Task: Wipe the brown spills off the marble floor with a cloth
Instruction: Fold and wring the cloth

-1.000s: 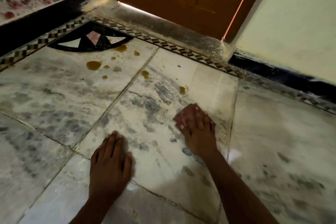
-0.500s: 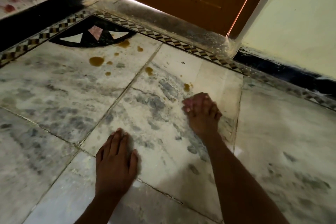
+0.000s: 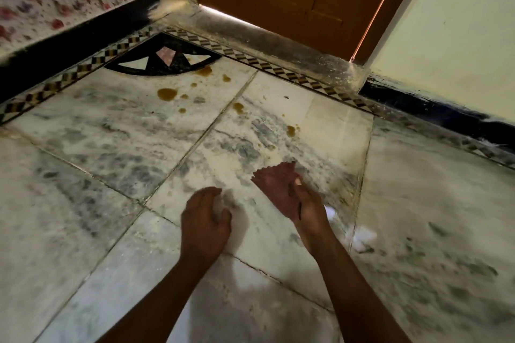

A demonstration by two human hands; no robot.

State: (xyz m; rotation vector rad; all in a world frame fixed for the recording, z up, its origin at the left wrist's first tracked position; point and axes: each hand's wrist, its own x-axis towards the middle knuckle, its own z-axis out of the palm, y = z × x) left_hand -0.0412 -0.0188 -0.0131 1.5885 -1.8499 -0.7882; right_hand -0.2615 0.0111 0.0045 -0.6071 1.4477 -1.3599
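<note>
Brown spills (image 3: 167,93) dot the marble floor (image 3: 83,164) at upper centre, unwiped. Our right hand (image 3: 305,203) grips the cloth (image 3: 274,184); our left hand (image 3: 204,220) curls, holding nothing.

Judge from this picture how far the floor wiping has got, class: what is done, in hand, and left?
Done: nothing visibly; no wiped streak shows. In hand: the right hand holds a reddish cloth low over the marble floor, short of the nearest brown spill; the left hand is near the floor, blurred. Left: every spill, including the largest brown puddle by the black corner inlay.
</note>
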